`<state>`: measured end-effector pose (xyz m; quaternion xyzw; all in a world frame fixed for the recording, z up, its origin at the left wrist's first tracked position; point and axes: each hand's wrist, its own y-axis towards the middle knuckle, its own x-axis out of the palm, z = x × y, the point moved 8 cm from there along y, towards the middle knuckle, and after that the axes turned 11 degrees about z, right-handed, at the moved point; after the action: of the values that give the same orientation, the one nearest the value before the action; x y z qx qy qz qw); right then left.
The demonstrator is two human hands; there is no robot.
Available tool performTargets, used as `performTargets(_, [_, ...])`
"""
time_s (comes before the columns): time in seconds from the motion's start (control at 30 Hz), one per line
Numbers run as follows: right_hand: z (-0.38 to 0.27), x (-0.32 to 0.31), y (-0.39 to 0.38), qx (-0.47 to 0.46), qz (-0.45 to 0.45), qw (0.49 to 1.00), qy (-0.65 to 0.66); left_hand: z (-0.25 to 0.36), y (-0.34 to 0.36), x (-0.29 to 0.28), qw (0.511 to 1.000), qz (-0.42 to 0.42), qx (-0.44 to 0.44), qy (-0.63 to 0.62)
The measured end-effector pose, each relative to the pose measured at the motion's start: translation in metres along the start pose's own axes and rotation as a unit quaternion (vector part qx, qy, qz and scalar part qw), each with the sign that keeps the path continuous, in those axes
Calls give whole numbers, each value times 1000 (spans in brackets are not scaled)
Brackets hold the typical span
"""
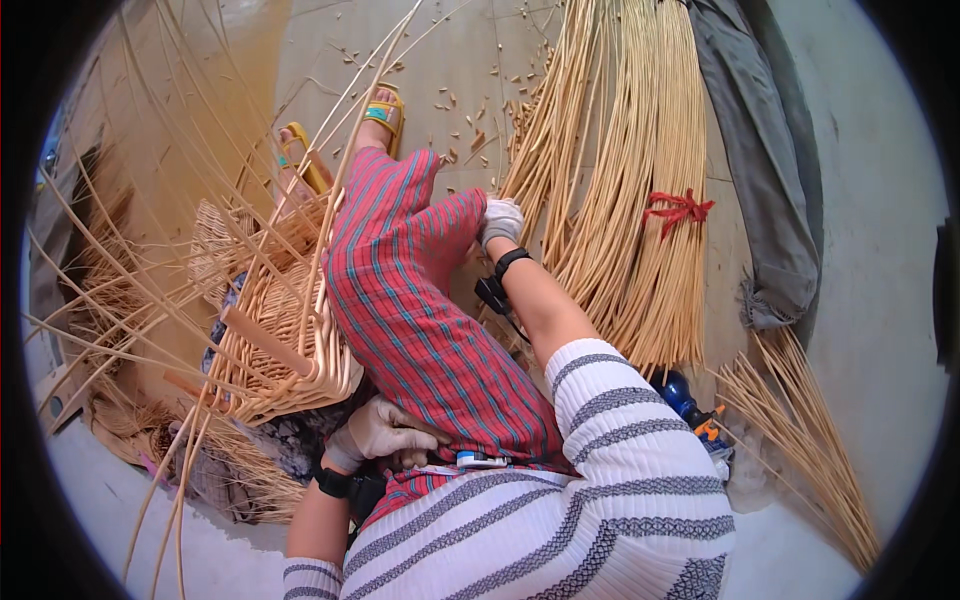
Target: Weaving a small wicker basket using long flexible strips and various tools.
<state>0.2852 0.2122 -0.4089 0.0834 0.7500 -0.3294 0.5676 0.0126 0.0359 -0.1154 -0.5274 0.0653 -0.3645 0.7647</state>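
A red cloth (430, 320) with blue-grey stripes covers my lap and legs. My right hand (502, 218), in a pale glove, is closed at the cloth's edge by the knee, where the fabric is drawn to a point. At my waist my left hand (385, 435), gloved too, has its fingers curled against the top of the cloth; what lies in them is hidden. Just left of my lap sits a partly woven wicker basket (270, 350) with a wooden peg (265, 340) across it. Long loose canes (150, 330) fan out from the basket.
Bundles of pale cane (620, 200) lie on the floor to the right, one bound with a red tie (680, 210). Grey cloth (760, 150) lies beyond them. More canes (800, 440) and a blue tool (680, 395) lie near my right elbow. Cane offcuts (470, 120) litter the floor ahead.
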Motion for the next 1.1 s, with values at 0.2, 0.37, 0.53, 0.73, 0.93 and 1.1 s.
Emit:
performTargets(0.2, [23, 3, -3, 157, 94, 962, 203, -7, 4, -4, 1000, -11, 14, -16])
performTargets(0.37, [47, 69, 7, 318, 25, 926, 204, -9, 6, 0, 998, -43, -3, -55])
performTargets(0.53, [66, 133, 28, 332, 40, 893, 301, 2, 8, 2, 999, -39, -19, 2])
performTargets(0.73, [18, 116, 22, 109, -71, 750, 649, -2, 3, 2, 997, -29, -41, 62])
performTargets(0.93, [84, 34, 6, 161, 91, 933, 308, 1, -3, 4, 999, -35, 10, 13])
performTargets(1.1, [131, -69, -71, 113, -26, 907, 404, 0, -9, 12, 997, -44, 40, 39])
